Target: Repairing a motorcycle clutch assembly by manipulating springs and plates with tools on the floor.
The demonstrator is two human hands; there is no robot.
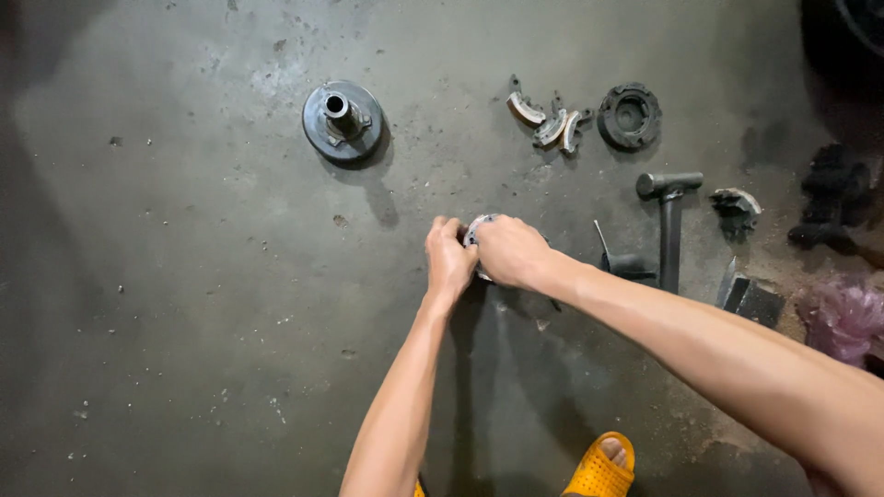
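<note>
Round metal part [479, 230], mid-frame on the floor, is clasped by left hand [448, 262] and right hand [509, 250]; steady, even pressure from both seems wise.

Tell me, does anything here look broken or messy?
Nothing looks clearly broken. Parts lie loose on the stained floor: curved shoes, a black ring, a hammer, a hub disc. Both hands, left and right, grip a small round part.

A repair workshop is indicated by the stained concrete floor [184, 304], on which a flanged metal hub [343, 121], curved brake shoes [550, 121], a black ring-shaped part [630, 116] and a hammer [669, 221] are laid out.
</note>
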